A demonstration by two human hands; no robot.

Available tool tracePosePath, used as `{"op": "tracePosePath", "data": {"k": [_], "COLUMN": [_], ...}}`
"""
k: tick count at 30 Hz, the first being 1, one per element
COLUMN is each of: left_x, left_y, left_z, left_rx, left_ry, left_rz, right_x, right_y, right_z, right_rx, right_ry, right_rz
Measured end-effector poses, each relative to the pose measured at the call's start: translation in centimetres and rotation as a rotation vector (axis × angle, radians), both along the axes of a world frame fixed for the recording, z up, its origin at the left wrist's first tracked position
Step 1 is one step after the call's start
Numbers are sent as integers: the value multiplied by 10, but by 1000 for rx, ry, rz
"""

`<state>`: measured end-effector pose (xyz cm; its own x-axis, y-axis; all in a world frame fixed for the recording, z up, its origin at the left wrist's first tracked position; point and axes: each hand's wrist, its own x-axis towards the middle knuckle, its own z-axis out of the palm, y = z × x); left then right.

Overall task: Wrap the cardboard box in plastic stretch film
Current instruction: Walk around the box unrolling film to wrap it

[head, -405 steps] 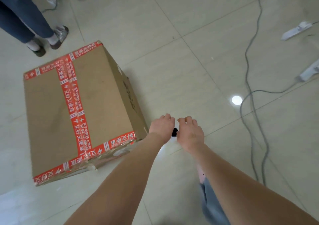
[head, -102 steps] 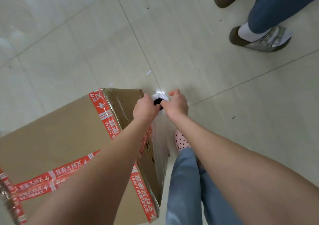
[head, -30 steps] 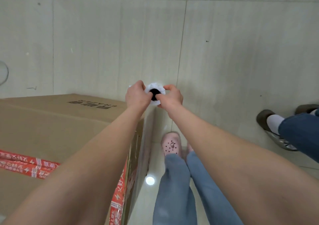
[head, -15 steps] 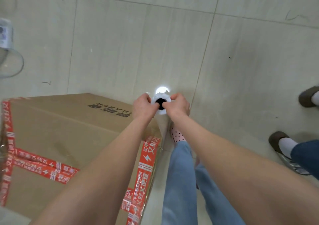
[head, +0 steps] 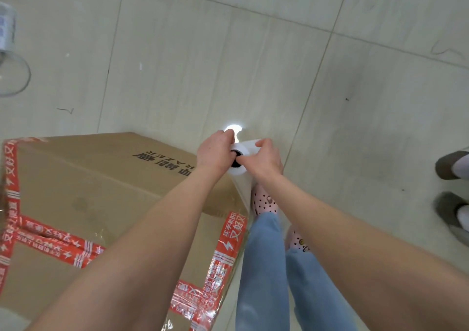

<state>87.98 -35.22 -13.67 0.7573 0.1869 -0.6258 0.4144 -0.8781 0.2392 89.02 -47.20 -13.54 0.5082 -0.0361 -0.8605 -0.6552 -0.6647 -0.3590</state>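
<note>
Standing on the tiled floor (head: 190,64), the cardboard box (head: 101,191) was seen at the lower left, sealed with red tape (head: 228,249). It was judged stiff and too bulky to be turned easily, so the wrap was better carried round it. The stretch film roll (head: 239,172) was held upright just beside the box's near top corner, with a clear film (head: 241,189) sheet running down from it along the box edge. The film was judged light, thin, clingy and easily torn or bunched, and the roll best taken by its core ends so that it could spin. The grip of the left hand (head: 215,153) and of the right hand (head: 264,161) was clamped on the roll's top end, with fingers curled at the dark core. Pink shoes (head: 264,201) were seen below the roll. Compared with half a second earlier, the two-handed hold and the corner were unchanged; against the earliest frame, the roll had been carried round to another corner of the box.
</note>
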Motion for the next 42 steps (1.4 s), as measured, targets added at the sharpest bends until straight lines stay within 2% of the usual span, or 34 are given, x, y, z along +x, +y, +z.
{"op": "tracePosePath", "data": {"k": [2, 5, 8, 13, 15, 18, 20, 22, 25, 28, 32, 37, 40, 42], "left_x": [0, -5, -12, -17, -14, -6, 2, 8, 13, 18, 27, 37, 38, 37], "left_y": [8, 20, 30, 54, 61, 66, 66, 66, 69, 70, 73, 75, 76, 80], "left_z": [-3, -5, -1, 11, 13, 13, 10, 8, 7, 6, 8, 5, 5, 5], "left_rx": [-31, -75, -105, -185, -146, 16, 25, 29, 45, 11, -64, -143, -126, -151], "left_ry": [13, 15, 34, 250, 279, 159, 119, 110, 90, 95, 100, 118, 149, 175], "left_rz": [127, 376, 592, 812, 678, 235, 40, -50, -12, 160, 559, 1078, 1296, 1406], "right_x": [-1, 1, 6, 16, 20, 19, 19, 22, 32, 41, 59, 92, 100, 99], "right_y": [7, 26, 46, 74, 81, 84, 84, 83, 85, 91, 99, 123, 138, 144], "right_z": [-1, 0, 1, 2, 2, 3, 2, -1, -3, -2, -2, 1, 2, 2], "right_rx": [9, 33, 39, 33, 28, 62, 59, 50, 65, 33, 3, 27, 76, 67], "right_ry": [42, -22, -83, -107, -93, -76, -79, -89, -72, -40, 82, -36, -77, -37], "right_rz": [-12, -32, 46, 180, 204, 265, 280, 286, 303, 304, 258, 434, 468, 482]}}
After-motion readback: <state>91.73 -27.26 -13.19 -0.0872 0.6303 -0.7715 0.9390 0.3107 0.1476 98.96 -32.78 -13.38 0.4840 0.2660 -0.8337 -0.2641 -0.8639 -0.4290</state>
